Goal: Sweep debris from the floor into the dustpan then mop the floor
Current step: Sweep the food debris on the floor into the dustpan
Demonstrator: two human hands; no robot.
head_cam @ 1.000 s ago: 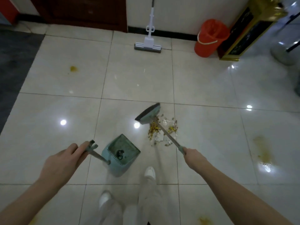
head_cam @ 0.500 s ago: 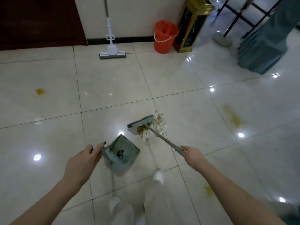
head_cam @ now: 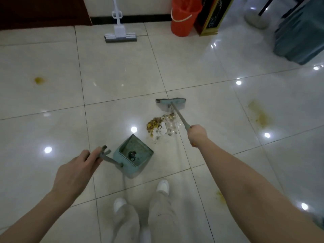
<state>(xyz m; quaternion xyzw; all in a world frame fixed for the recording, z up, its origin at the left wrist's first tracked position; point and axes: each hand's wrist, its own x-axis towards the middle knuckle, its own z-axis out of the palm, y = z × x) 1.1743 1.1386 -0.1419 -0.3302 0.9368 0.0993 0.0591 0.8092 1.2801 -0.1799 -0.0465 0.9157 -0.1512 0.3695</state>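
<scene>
**Broom behind the pile, dustpan in front**

My right hand (head_cam: 197,133) has its fingers wrapped tight around the end of the broom (head_cam: 171,103) handle. The broom's head sits on the floor (head_cam: 122,76) on the far side of the debris (head_cam: 161,126), a small heap of yellow-brown crumbs and pale scraps.

My left hand (head_cam: 77,168) grips the top of the dustpan (head_cam: 135,151) handle, fingers curled round it. The teal pan rests on the tile just beside the heap, on the near-left side, its open mouth facing the pile. A dark bit already lies inside the pan. So the debris lies between broom head and pan, close to the pan's lip, though I cannot tell whether any of it touches.

My white shoes (head_cam: 163,186) stand just behind the pan.

The mop (head_cam: 120,37) leans upright against the far wall with its grey head flat on the floor, well apart from the pile. An orange bucket (head_cam: 184,16) stands to its right. Yellowish stains (head_cam: 259,114) mark the tiles to the right, and a smaller one sits far left.
</scene>
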